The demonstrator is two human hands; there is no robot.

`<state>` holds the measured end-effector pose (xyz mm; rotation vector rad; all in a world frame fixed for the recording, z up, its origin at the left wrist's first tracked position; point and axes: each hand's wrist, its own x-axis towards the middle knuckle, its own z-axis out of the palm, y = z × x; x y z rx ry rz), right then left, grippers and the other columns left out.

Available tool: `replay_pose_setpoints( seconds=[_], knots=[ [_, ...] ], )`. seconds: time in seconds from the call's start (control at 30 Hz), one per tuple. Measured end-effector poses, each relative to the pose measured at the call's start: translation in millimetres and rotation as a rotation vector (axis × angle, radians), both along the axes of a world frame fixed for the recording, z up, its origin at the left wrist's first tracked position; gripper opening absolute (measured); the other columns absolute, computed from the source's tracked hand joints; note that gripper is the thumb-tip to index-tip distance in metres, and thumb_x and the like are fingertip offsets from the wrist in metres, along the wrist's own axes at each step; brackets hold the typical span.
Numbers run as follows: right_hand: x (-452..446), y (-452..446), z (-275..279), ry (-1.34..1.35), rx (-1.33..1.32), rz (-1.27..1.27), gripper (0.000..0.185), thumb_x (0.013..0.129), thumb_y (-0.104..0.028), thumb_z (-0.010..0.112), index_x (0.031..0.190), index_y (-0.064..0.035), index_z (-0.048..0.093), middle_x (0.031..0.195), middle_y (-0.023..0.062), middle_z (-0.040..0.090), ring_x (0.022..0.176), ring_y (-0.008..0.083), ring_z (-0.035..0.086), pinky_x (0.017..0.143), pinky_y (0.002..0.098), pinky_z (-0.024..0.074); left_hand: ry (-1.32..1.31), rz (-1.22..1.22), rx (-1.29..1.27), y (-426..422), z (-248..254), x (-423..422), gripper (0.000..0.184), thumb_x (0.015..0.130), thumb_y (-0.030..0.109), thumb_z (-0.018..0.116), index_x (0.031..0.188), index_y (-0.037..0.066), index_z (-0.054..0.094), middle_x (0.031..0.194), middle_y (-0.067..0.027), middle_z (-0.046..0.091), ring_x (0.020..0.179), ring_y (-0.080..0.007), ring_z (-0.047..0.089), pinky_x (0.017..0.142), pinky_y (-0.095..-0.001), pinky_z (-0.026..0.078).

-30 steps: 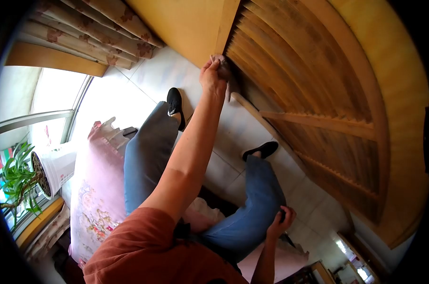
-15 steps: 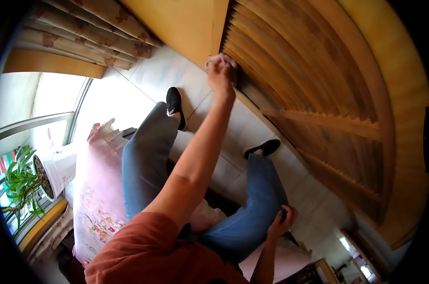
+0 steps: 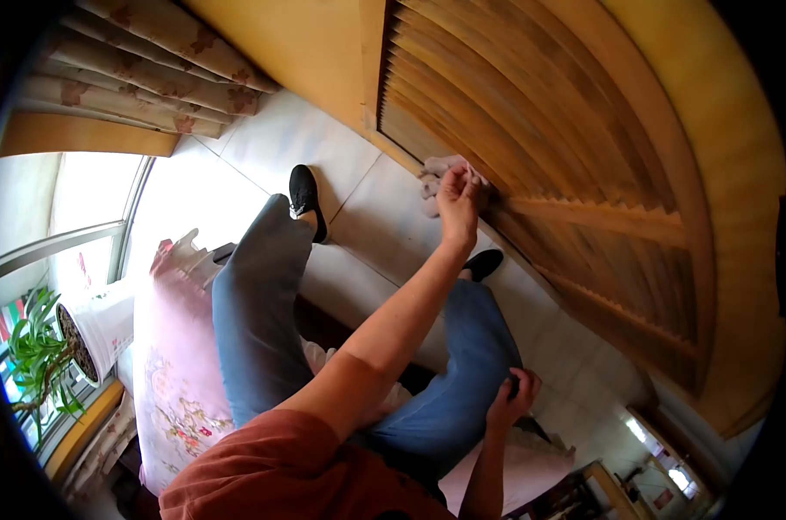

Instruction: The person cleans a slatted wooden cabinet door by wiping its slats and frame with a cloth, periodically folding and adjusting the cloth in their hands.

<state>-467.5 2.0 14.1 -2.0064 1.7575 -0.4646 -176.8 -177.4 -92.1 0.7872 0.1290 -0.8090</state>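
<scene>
My left hand reaches out across my legs to the slatted wooden door. Its fingers are closed on a bunched pale pinkish cloth, which lies against the lower edge of the slats. Beside my right knee, my right hand has its fingers curled. A small dark patch shows between them, too small to name.
I sit on a bed with a pink flowered cover. Pale floor tiles lie under my black shoes. At the left are a potted plant, a window and a patterned curtain.
My left hand has moved with the cloth along the door's lower edge, to the right and down in view. More of the cloth shows. My right hand has hardly moved.
</scene>
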Motion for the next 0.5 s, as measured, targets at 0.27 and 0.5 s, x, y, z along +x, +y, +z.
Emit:
replay_pose_setpoints(
  seconds=[0.27,0.5],
  knots=[
    [6.8,-4.4,2.8,0.024,-0.029,-0.012,0.021,0.075,-0.002,0.055,0.095,-0.0019,0.062,0.105,0.0151,0.053,0.099,0.0324,0.054,0.087,0.0415,0.0447,0.098,0.012,0.042,-5.0,3.3,-12.4,0.021,0.096,-0.002,0.054,0.116,0.001,0.057,0.101,-0.0022,0.065,0.09,-0.0096,0.06,0.082,-0.0227,0.048],
    [9.1,-3.8,1.9,0.039,-0.05,0.007,0.02,0.074,-0.001,0.055,0.092,-0.0014,0.062,0.104,0.015,0.053,0.098,0.0325,0.055,0.085,0.0413,0.0451,0.091,0.095,0.106,-8.5,-1.7,-32.4,0.023,0.095,-0.001,0.056,0.117,-0.001,0.06,0.101,-0.0038,0.066,0.094,-0.0114,0.06,0.083,-0.0246,0.049]
  ],
)
